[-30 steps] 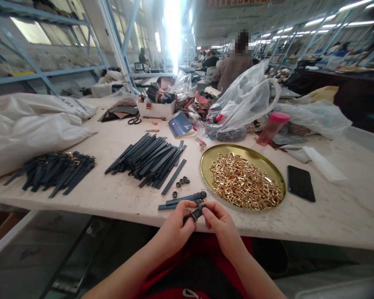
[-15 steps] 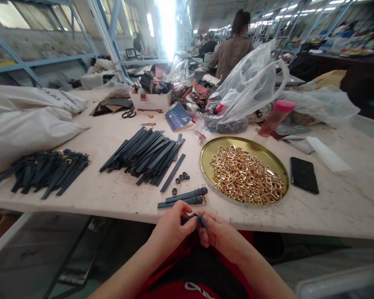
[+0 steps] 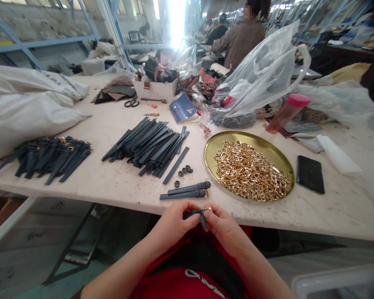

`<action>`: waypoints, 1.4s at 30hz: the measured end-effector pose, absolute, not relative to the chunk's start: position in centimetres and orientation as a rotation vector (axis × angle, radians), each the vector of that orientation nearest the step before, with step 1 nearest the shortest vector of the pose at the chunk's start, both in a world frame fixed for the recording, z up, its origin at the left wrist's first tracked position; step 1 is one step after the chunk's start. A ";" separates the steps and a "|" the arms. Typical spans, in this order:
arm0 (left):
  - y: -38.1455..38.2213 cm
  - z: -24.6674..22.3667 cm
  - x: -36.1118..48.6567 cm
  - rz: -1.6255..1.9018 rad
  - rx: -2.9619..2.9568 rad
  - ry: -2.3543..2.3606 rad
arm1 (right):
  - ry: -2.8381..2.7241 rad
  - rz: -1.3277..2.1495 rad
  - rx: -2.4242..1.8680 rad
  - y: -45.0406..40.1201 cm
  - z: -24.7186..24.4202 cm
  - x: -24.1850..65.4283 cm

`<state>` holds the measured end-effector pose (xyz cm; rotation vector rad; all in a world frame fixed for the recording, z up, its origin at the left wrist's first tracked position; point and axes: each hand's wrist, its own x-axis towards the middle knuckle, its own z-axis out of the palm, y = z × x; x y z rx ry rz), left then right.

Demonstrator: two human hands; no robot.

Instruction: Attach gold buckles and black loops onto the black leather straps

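Between my two hands, just off the table's front edge, is a dark strap (image 3: 202, 219) with a bit of gold buckle (image 3: 208, 209) showing at its right end. My left hand (image 3: 179, 220) pinches the strap from the left, and my right hand (image 3: 220, 224) grips the buckle end. Fingers cover much of the piece. Just beyond lie two finished-looking buckled straps (image 3: 185, 192) side by side. Several small dark loops (image 3: 182, 172) and a single strap (image 3: 175, 165) sit behind them. A round gold tray (image 3: 212, 143) holds a heap of gold buckles (image 3: 252, 172).
A pile of dark straps (image 3: 146, 147) lies mid-table, and buckled straps (image 3: 50, 158) are bunched at the left beside a white sack (image 3: 31, 112). A phone (image 3: 310, 174) rests right of the tray. Scissors (image 3: 131, 103), a blue booklet (image 3: 183, 109) and a plastic bag (image 3: 262, 79) are farther back.
The strap has turned in my fingers, and gold metal now shows by my right fingertips. The camera view has tilted and shifted a little; the things on the table stay put.
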<state>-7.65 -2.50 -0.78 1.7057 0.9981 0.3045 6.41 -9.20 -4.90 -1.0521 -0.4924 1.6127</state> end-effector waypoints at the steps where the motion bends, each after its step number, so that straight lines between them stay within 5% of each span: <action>1: -2.6 -0.7 -7.7 0.315 1.614 0.932 | -0.515 1.549 -1.095 -9.2 -4.8 6.4; 9: -3.5 -0.4 -7.9 0.307 1.254 0.827 | -0.804 1.005 -1.449 -9.8 -4.7 6.1; 29: -4.5 -0.3 -8.1 0.189 1.137 0.822 | -0.731 1.679 -1.202 -11.2 -4.8 7.3; 36: -4.4 -2.2 -7.8 0.145 1.128 0.919 | -1.263 0.928 -1.658 -11.2 -4.8 6.9; 42: -4.1 -1.8 -7.8 0.106 1.148 0.928 | -1.074 1.470 -1.481 -11.4 -4.4 7.7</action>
